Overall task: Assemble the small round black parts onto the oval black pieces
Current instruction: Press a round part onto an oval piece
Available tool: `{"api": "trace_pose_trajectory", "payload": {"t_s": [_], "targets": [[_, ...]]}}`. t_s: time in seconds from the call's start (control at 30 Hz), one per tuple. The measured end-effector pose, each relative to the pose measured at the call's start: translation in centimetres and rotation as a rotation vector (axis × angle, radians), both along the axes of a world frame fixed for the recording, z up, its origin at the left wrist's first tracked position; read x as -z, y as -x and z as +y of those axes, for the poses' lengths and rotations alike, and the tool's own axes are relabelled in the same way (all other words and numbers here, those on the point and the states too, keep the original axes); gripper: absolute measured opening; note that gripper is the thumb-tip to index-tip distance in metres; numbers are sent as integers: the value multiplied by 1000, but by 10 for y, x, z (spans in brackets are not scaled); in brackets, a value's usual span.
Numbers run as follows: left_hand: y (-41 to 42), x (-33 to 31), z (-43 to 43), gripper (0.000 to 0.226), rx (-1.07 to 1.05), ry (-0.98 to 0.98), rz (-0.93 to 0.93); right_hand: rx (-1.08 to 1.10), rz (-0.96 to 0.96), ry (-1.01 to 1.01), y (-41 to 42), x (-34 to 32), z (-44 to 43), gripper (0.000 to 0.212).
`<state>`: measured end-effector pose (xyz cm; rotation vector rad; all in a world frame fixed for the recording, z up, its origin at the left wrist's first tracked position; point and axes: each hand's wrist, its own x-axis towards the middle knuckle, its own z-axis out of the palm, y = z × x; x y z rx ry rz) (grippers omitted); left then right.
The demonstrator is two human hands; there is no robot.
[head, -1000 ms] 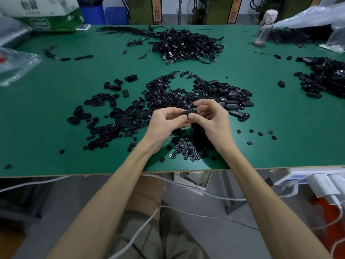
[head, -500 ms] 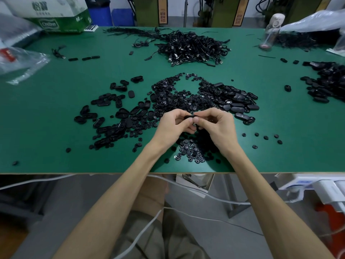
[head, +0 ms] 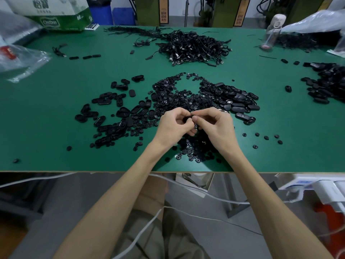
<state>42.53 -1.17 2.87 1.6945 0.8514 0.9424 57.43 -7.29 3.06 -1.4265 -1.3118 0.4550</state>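
An oval black piece (head: 187, 119) sits just below the middle of the frame, held above the worktop (head: 46, 113) between both hands. The left hand (head: 172, 126) has a closed grip on its left end, fingers curled in and thumb on top. The right hand (head: 214, 125) meets it from the right with a similarly tight grip, thumb tip pressed on the piece's right end and fingers folded under. Whether a round part is also caught between the fingers cannot be told.

Under and beyond the hands spreads a heap of small round black parts (head: 179, 96), reaching toward the worktop's near edge below the wrists. A few single ones lie apart at centre right. Loose oval black pieces (head: 112, 116) are strewn to the left of centre. Another cluster of ovals (head: 240, 101) lies just right of the round parts, and a further pile (head: 328, 83) sits at the right edge.

A tangle of black cables (head: 194, 47) fills the upper middle. In the upper left stands a green and white cardboard box (head: 56, 14), its contents not visible. Below it lies a clear plastic bag (head: 20, 58) with something red inside. A clear bottle (head: 272, 32) stands at upper right beside another plastic bag (head: 313, 23), whose contents are unclear.
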Motion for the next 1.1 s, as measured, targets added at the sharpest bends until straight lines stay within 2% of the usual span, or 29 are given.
{"api": "trace_pose_trajectory", "payload": {"t_s": [0.3,0.47,0.73,0.9,1.0,1.1], "targets": [[2,-2,-1,6,-42,-58,14,-21,-5,6,2,0,0,11],[4,-4,1,12,-12,56,-106,-23,29,-32,0,0,0,19],[4,1,4,14,-35,44,-132,16,-12,0,1,1,2,27],[2,-4,2,18,-161,-105,-66,189,69,-67,0,-1,0,24],[16,-14,7,24,-284,-168,18,372,149,-102,-6,-2,0,40],[45,-27,27,35,-390,-209,270,419,274,-60,-10,1,0,62]]}}
